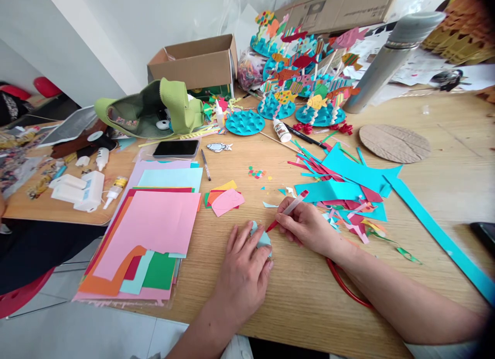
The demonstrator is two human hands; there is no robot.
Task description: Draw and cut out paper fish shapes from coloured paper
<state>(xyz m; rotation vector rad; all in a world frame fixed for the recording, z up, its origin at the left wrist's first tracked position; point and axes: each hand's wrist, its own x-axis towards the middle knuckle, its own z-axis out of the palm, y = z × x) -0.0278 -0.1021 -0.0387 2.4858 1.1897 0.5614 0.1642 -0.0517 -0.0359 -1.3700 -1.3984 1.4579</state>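
My left hand (243, 268) lies near the table's front edge with its fingers pressed down on a small light-blue paper piece (264, 239). My right hand (305, 226) is closed round a red-and-white pen (289, 208). The pen's red tip touches the table just right of the paper piece. Most of the paper is hidden under my left fingers.
A stack of coloured paper sheets (150, 230) lies to the left. Teal strips and scraps (348, 186) pile up to the right, with a cardboard disc (394, 142) beyond. Paper fish crafts (301, 85), a steel flask (390, 57), a cardboard box (197, 62), a phone (176, 148) and a green bag (154, 109) stand behind.
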